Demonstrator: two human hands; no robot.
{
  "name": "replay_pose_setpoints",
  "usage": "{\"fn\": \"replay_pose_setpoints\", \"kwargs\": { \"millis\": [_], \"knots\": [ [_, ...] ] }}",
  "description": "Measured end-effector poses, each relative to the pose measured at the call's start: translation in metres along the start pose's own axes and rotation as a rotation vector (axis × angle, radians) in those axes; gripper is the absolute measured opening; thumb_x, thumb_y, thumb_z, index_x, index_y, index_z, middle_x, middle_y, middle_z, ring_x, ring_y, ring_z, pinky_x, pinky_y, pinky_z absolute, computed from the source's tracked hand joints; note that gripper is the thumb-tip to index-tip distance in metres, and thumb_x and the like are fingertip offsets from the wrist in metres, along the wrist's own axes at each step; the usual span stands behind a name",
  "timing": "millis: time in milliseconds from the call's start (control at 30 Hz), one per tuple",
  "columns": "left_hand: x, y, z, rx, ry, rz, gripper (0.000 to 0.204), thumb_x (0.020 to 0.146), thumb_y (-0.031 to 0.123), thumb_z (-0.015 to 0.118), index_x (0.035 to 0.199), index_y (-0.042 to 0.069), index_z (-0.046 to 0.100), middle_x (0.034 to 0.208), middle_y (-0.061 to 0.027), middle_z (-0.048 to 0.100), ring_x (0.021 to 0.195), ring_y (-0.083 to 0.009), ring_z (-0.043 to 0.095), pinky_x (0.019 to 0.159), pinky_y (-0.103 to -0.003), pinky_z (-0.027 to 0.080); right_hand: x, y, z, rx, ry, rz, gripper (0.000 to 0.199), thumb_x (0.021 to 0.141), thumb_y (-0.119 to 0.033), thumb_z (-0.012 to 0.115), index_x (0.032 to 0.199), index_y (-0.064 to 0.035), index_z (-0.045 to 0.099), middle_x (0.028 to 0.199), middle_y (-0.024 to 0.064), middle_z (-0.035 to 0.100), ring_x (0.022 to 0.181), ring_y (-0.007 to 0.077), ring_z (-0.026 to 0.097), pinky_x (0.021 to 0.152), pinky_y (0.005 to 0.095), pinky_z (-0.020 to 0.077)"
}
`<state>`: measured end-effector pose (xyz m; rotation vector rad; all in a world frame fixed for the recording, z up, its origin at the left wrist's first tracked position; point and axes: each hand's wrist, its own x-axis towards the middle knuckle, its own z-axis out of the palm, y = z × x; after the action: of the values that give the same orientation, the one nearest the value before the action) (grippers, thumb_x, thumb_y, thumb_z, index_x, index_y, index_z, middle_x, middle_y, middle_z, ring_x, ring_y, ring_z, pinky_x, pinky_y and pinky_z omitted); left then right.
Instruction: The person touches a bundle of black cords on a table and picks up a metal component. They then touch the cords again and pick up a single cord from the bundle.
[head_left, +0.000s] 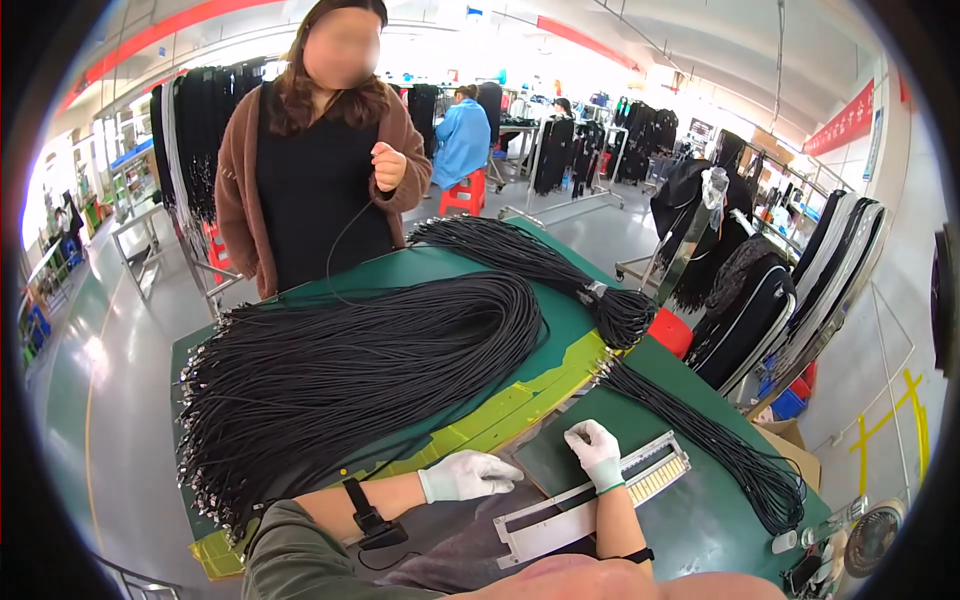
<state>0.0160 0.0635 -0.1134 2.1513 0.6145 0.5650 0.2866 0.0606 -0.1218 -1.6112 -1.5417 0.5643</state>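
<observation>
My left hand [470,475], in a white glove, reaches right over the table's near edge with fingers stretched out and nothing visible in them. My right hand [594,445], also gloved, is bent with fingertips drawn together above a dark flat surface; whatever they may hold is too small to make out. Under my right forearm lies a long white metal fixture [545,535] with a row of pale slots at its right end. A large looped bundle of black cords [370,370] with metal ends spreads beyond my left hand.
A tied black cord bundle [530,255] lies at the far side, a thinner one [710,440] at the right. Yellow tape [500,410] crosses the green table [575,325]. A person [325,170] opposite holds up one cord. A small fan [873,537] stands right.
</observation>
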Motion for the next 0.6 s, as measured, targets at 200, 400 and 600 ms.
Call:
{"fn": "replay_pose_setpoints", "kwargs": {
  "millis": [200, 400, 600],
  "knots": [
    [0.001, 0.001, -0.001, -0.079, -0.038, -0.022, 0.028, 0.087, 0.025, 0.063, 0.112, 0.011, 0.067, 0.102, -0.0089, 0.068, 0.093, -0.0230, 0.064, 0.082, -0.032, 0.050, 0.000, 0.004, 0.000, 0.075, -0.001, -0.013, 0.016, 0.079, -0.018, 0.068, 0.085, -0.0028, 0.065, 0.074, 0.0076, 0.065, 0.066, 0.0157, 0.060, 0.063, 0.0284, 0.0484],
    [0.002, 0.003, -0.001, 0.021, -0.108, -0.030, 0.031, 0.088, 0.025, 0.062, 0.115, 0.011, 0.065, 0.103, -0.0082, 0.067, 0.095, -0.0230, 0.063, 0.084, -0.033, 0.049, 0.001, 0.018, 0.003, 0.079, 0.005, 0.009, 0.016, 0.080, -0.017, 0.068, 0.084, -0.0024, 0.065, 0.074, 0.0073, 0.064, 0.066, 0.0153, 0.060, 0.063, 0.0281, 0.0482],
    [0.001, 0.001, 0.001, 0.076, -0.101, -0.014, 0.030, 0.087, 0.027, 0.061, 0.114, 0.014, 0.065, 0.106, -0.0072, 0.066, 0.097, -0.0230, 0.062, 0.085, -0.032, 0.048, 0.002, 0.015, 0.003, 0.105, -0.005, -0.011, 0.011, 0.081, -0.010, 0.067, 0.085, -0.0004, 0.063, 0.072, 0.0018, 0.061, 0.067, 0.0077, 0.056, 0.063, 0.0225, 0.0468]
  ]
}}
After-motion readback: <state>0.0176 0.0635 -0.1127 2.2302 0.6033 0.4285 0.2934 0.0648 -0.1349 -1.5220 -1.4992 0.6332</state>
